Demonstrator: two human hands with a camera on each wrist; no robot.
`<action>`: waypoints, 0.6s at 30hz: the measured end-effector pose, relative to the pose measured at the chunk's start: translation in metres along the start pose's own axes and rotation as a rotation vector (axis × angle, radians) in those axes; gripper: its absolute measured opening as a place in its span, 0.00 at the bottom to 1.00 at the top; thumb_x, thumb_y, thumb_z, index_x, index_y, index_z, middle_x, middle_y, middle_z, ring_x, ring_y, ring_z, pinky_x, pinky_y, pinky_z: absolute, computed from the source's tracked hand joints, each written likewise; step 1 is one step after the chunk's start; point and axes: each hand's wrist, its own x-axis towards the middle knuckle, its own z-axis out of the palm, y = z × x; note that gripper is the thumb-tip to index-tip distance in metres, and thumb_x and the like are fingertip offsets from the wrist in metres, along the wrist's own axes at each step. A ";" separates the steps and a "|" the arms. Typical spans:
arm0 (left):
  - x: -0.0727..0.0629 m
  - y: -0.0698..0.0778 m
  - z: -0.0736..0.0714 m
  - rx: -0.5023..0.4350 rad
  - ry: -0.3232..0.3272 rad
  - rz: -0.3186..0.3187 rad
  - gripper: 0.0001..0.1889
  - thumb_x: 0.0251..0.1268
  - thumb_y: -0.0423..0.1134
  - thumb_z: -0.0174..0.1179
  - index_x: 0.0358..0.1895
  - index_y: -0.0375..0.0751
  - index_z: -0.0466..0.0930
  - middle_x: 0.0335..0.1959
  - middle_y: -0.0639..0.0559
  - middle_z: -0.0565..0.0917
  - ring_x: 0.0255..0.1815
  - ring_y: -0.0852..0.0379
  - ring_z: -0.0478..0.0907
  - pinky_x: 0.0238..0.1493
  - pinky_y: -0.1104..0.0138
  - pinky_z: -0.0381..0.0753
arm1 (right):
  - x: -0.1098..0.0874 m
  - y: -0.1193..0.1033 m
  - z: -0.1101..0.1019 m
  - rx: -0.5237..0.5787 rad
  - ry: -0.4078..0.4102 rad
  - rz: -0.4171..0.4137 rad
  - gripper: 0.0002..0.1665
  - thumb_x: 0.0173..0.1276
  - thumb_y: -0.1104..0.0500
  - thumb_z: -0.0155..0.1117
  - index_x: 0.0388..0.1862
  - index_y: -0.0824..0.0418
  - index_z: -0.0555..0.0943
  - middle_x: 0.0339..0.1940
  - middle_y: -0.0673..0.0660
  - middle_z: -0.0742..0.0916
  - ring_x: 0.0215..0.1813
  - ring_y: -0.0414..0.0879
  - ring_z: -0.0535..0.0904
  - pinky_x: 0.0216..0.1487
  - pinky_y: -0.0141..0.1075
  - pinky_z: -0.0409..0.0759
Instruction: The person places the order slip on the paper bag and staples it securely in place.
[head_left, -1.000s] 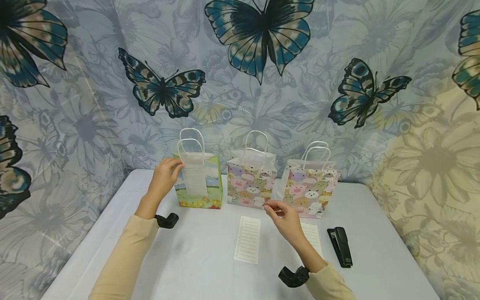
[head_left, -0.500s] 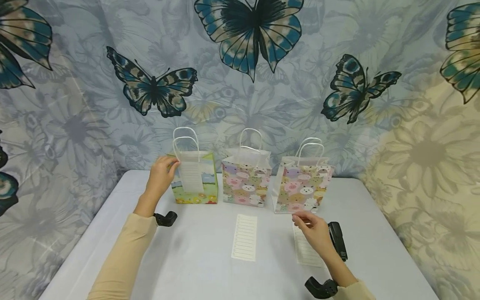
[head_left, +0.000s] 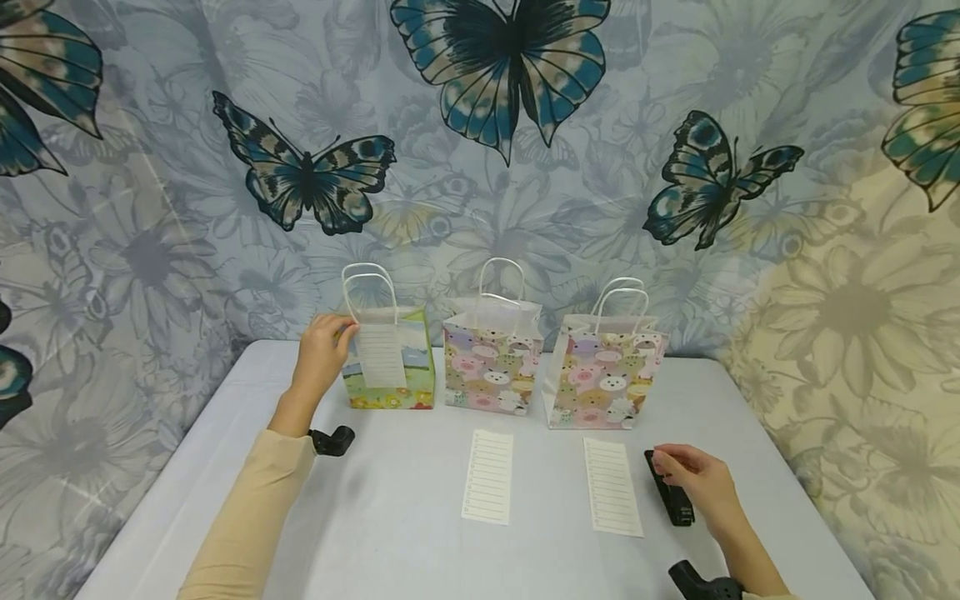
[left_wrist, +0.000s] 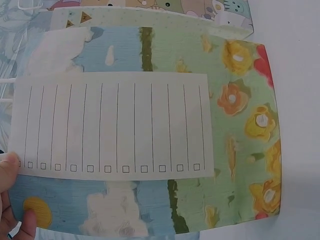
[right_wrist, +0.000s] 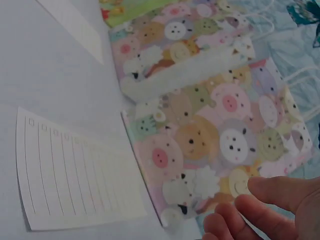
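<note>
Left hand [head_left: 324, 348]: narrow pinch at the upper left corner of a ruled paper slip [head_left: 381, 356]; thumb lies on the slip's face, other fingers partly out of sight at the bag's edge. Slip hangs flat against the front of the green flowered bag [head_left: 417, 367], just to the right of the hand, its row of small checkboxes along the hand's side. Bag upright, white handles raised just above the fingers. Right hand [head_left: 701, 479]: well apart from the left, over the far end of the black stapler [head_left: 672, 497]; fingers loosely bent, a gap between thumb and forefinger in the right wrist view. Cannot tell whether the fingertips touch the stapler, which lies slantwise on the white table [head_left: 405, 500], its near end showing below the hand. Just left of the stapler, a second ruled slip [head_left: 613, 487] lies flat; a third slip [head_left: 487, 477] lies farther left, between the hands. Behind these, two upright animal-print bags: the middle bag [head_left: 491, 371], beside the green one, and the right bag [head_left: 607, 375], beyond the second slip.
</note>
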 end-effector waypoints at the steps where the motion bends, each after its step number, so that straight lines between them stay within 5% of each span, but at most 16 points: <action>1: 0.000 0.000 0.000 -0.003 0.001 0.001 0.10 0.67 0.32 0.58 0.42 0.26 0.82 0.42 0.32 0.84 0.45 0.39 0.78 0.50 0.50 0.78 | 0.000 0.004 -0.004 0.039 -0.009 0.016 0.30 0.68 0.47 0.63 0.53 0.73 0.78 0.33 0.44 0.88 0.32 0.29 0.81 0.34 0.26 0.82; 8: -0.002 0.000 -0.001 -0.010 -0.006 -0.006 0.10 0.67 0.32 0.58 0.43 0.26 0.82 0.41 0.32 0.84 0.42 0.40 0.77 0.45 0.52 0.78 | -0.004 0.007 -0.031 0.080 -0.093 0.192 0.32 0.71 0.48 0.59 0.59 0.75 0.73 0.28 0.32 0.84 0.34 0.26 0.80 0.41 0.23 0.81; 14: -0.002 0.000 -0.002 -0.011 -0.010 -0.017 0.11 0.67 0.33 0.58 0.44 0.26 0.82 0.42 0.33 0.84 0.42 0.40 0.77 0.43 0.52 0.78 | 0.002 0.016 -0.044 0.101 -0.140 0.302 0.16 0.71 0.50 0.59 0.45 0.59 0.83 0.27 0.31 0.82 0.33 0.27 0.79 0.40 0.25 0.81; 18: -0.002 0.000 -0.001 -0.009 -0.012 -0.020 0.11 0.67 0.33 0.58 0.44 0.27 0.82 0.43 0.33 0.84 0.44 0.40 0.77 0.45 0.52 0.79 | 0.008 0.025 -0.043 0.107 -0.170 0.383 0.18 0.67 0.46 0.64 0.43 0.59 0.83 0.27 0.35 0.82 0.33 0.32 0.78 0.38 0.29 0.79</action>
